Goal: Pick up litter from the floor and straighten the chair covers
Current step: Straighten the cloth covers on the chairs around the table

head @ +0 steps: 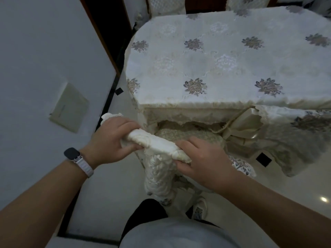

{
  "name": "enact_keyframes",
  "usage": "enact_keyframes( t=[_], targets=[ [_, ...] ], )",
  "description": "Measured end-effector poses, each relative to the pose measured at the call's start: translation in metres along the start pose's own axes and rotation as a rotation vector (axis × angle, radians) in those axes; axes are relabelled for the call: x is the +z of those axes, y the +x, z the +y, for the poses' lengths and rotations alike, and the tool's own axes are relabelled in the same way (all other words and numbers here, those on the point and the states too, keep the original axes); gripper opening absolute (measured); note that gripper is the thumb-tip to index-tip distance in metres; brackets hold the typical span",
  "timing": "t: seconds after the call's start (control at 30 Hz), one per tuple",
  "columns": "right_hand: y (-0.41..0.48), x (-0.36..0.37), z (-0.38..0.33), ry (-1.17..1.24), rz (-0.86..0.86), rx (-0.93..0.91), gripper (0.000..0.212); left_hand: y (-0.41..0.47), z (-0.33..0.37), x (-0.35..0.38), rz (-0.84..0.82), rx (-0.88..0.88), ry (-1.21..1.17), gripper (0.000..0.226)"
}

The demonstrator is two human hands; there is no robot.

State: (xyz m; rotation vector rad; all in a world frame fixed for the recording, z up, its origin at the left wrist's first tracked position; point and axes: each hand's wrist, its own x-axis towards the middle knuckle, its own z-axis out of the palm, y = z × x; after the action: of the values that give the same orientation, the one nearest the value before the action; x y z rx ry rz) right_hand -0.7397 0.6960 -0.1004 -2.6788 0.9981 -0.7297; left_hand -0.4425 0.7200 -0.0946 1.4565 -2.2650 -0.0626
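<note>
A cream lace chair cover (157, 169) drapes over the back of a chair tucked under the table. Its top edge is bunched into a thick roll (155, 143). My left hand (111, 142) grips the left end of that roll, fingers curled over it. My right hand (202, 160) grips the right end, thumb underneath. The chair's seat cushion (188, 134) shows just beyond the roll, partly hidden under the table's edge. No litter shows on the floor.
A table with a floral embroidered cloth (223, 59) fills the upper right. A second covered chair with a bow (247, 126) stands to the right. A white wall (44, 68) with a switch plate (69, 108) is close on the left. More covered chairs (166, 4) stand behind the table. The tile floor (107, 194) lies below.
</note>
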Motion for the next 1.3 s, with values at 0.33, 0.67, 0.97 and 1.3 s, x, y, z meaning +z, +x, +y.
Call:
enact_keyframes(
  t=[0.33,0.67,0.97,1.3],
  targets=[
    [0.007,0.0,-0.003,-0.17,0.088,0.099,0.032,0.015,-0.017,0.01,0.039,0.08,-0.087,0.048],
    [0.001,0.012,-0.027,-0.311,0.196,0.128,0.031,0.003,-0.018,0.012,0.06,0.119,-0.186,0.049],
    [-0.017,0.007,-0.025,-0.242,0.19,0.054,0.028,-0.018,0.01,0.014,0.073,0.067,-0.175,0.044],
    [-0.028,-0.026,0.026,-0.125,0.157,-0.081,0.033,-0.005,0.063,0.025,0.105,-0.067,-0.15,0.046]
  ],
)
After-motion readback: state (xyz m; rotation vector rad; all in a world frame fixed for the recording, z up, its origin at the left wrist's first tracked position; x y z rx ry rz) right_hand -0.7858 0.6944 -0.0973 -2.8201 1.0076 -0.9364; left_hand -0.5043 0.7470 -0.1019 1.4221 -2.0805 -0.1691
